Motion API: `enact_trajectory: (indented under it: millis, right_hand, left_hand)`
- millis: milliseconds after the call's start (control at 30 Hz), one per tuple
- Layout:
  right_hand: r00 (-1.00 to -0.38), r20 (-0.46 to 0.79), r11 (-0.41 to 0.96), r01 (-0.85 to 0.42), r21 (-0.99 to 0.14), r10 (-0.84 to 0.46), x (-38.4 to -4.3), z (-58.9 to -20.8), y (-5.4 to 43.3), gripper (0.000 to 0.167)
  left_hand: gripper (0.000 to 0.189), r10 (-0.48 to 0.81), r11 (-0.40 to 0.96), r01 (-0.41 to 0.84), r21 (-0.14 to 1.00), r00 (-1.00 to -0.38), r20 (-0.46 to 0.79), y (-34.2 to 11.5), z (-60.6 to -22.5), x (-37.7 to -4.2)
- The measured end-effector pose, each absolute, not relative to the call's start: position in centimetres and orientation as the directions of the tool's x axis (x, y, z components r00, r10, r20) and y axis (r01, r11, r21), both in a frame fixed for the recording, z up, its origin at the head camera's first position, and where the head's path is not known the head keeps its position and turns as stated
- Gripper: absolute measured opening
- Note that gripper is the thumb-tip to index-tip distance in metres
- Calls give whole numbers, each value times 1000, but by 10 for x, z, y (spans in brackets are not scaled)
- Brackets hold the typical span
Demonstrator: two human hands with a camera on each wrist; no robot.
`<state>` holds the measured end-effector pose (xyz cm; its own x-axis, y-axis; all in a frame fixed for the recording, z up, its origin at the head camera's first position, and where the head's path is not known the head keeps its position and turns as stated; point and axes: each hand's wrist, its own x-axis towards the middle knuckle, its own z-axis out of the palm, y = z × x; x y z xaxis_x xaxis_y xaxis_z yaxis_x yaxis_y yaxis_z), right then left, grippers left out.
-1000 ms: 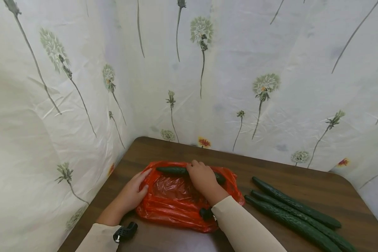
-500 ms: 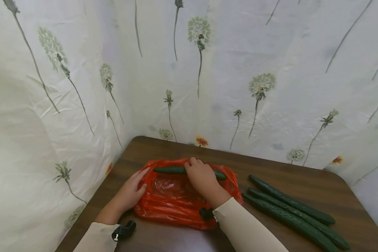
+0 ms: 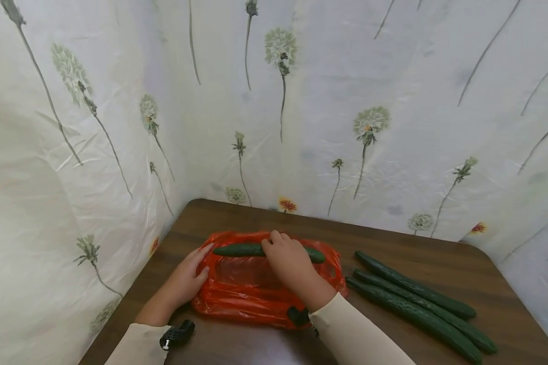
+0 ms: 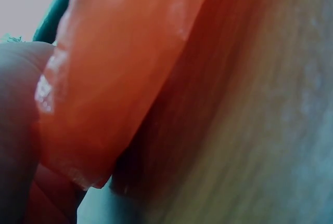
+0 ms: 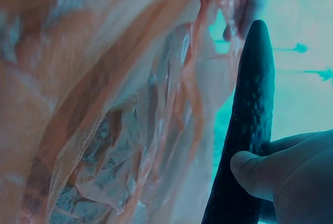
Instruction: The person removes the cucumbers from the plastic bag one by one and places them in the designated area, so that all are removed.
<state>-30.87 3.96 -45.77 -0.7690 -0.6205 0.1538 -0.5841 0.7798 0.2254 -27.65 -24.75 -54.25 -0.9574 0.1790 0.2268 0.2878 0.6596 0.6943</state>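
In the head view a red plastic bag [image 3: 246,312] lies spread on the brown table, its mouth facing up. My right hand [image 3: 289,261] grips a dark green cucumber [image 3: 239,250] by its middle, over the bag's far side; the fingers cover that middle part. The right wrist view shows the thumb [image 5: 250,169] pressed along the cucumber [image 5: 255,89], beside the crumpled bag [image 5: 130,146]. My left hand [image 3: 184,279] rests at the bag's left edge, fingers extended and thumb apart. Close up in the left wrist view, the bag [image 4: 114,68] touches that hand [image 4: 18,109].
Several more cucumbers [image 3: 415,306] lie side by side on the table [image 3: 237,215], right of the bag. A pale curtain [image 3: 319,101] printed with dandelions stands behind and left of the table. A black wrist-worn device [image 3: 178,334] sits at the left sleeve.
The cucumber in my right hand has risen slightly from the bag and shifted a little left, showing more of its length. The head view has turned slightly right. My left hand stays at the bag's edge.
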Motion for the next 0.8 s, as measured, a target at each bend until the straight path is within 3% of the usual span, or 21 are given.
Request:
enact_trajectory:
  millis: [233,800]
  right_hand:
    - [-740,200,765,-600,234,-642,-295,-450,40,34]
    - [-762,233,795,-558,237,-605,-256,-439,61,38]
  left_hand:
    - [66,178,657,282,699,-959,219,-247,-544,-278]
    - [66,187,647,305,699,-952,242,-246,-543,-275]
